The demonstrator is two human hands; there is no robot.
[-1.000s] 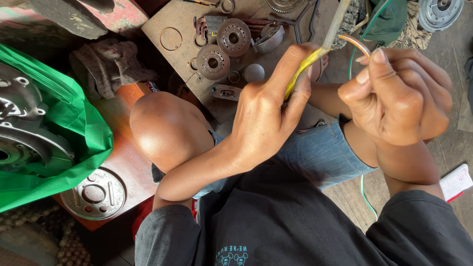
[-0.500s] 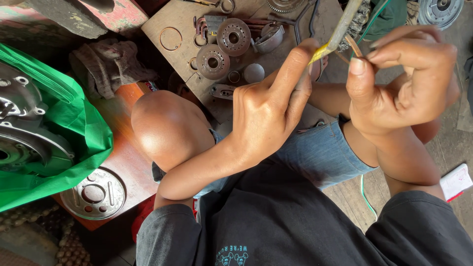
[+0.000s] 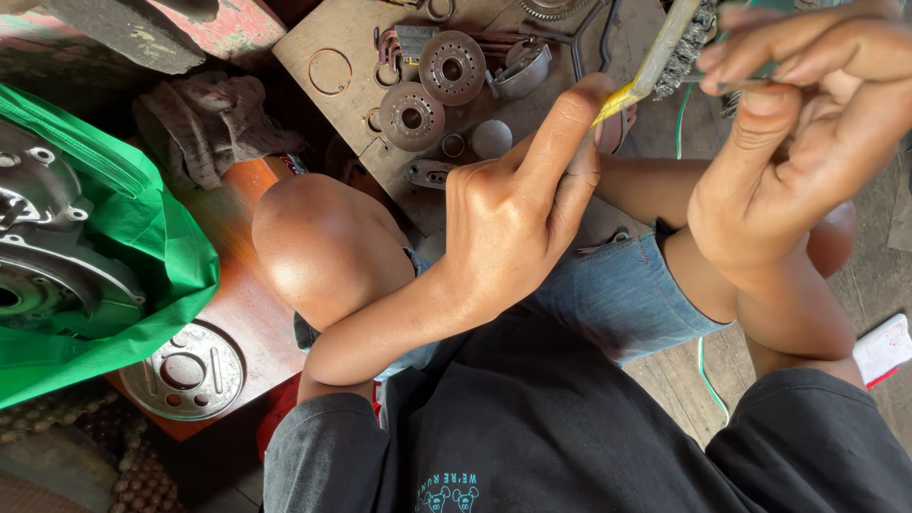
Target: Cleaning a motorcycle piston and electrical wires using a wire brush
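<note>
Raised and shifted rightward since the earlier frame, the right hand (image 3: 807, 161) is now seen at the upper right edge, its fingers curled and pinched on a thin rod-like piece (image 3: 750, 85) that is mostly hidden. A yellow-handled wire brush (image 3: 665, 57) is gripped by the left hand (image 3: 518, 223), closed around the handle; its long axis runs up and rightward, bristles just beside the right fingertips. A green bag (image 3: 142, 237) holding a metal engine cover (image 3: 38, 256) is shown at left. Round metal parts (image 3: 432, 90) are spread on a wooden board (image 3: 351, 33).
</note>
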